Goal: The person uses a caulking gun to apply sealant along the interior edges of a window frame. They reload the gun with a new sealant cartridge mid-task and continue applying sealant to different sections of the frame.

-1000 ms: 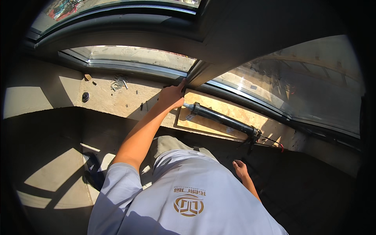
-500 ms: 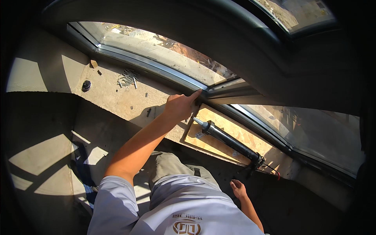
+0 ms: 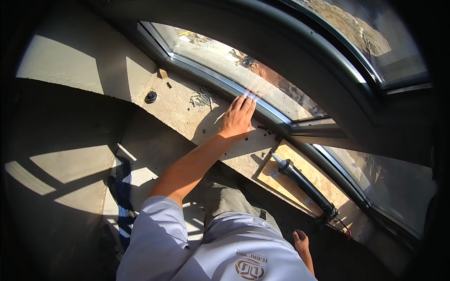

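Note:
My left hand [image 3: 236, 117] reaches out with its fingers straight and lies flat on the concrete window sill [image 3: 187, 112], fingertips against the grey window frame [image 3: 220, 77]. It holds nothing. A small pile of screws [image 3: 202, 97] lies just to its left. A black caulking gun [image 3: 304, 185] rests on a wooden board [image 3: 328, 180] further right on the sill, untouched. My right hand [image 3: 301, 241] hangs low beside my hip, relaxed and empty, below the gun's handle end.
A black round knob [image 3: 151, 96] and a small wooden block [image 3: 163, 73] sit on the sill to the left. A thick dark mullion [image 3: 328, 107] crosses between the glass panes. Sunlit patches fall on the floor [image 3: 75, 164] at left.
My left hand has slid left along the sill, away from the mullion and the gun's nozzle, toward the screws. My right hand stays by my hip.

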The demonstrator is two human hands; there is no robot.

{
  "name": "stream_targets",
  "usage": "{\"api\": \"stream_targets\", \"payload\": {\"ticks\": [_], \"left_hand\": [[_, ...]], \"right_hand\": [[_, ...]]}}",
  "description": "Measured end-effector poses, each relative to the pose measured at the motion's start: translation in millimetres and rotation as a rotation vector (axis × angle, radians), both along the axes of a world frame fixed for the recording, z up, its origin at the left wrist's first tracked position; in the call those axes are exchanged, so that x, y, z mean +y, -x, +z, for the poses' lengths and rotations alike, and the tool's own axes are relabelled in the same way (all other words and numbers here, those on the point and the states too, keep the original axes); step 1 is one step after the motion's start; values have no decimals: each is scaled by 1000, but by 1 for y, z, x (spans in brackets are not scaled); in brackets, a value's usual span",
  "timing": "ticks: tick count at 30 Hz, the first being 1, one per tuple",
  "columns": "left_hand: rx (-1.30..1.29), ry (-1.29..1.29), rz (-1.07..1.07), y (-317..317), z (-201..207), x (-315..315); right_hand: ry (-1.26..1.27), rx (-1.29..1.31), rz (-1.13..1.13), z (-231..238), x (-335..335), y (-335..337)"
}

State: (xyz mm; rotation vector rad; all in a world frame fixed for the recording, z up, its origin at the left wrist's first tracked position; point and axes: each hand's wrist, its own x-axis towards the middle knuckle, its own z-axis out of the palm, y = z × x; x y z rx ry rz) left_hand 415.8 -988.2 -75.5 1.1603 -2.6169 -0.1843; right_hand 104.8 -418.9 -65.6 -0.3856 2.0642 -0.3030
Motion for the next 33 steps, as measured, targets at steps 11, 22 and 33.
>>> {"api": "stream_targets", "payload": {"ticks": [11,22,33], "left_hand": [[43,57,-79,1,4,-17],[145,99,-94,-19,-2,-23],[73,58,-61,-14,6,-26]], "right_hand": [[56,-2,-2,2,-17,1],[-12,3,70,2,-11,-9],[127,-16,8,-1,-42,-9]]}}
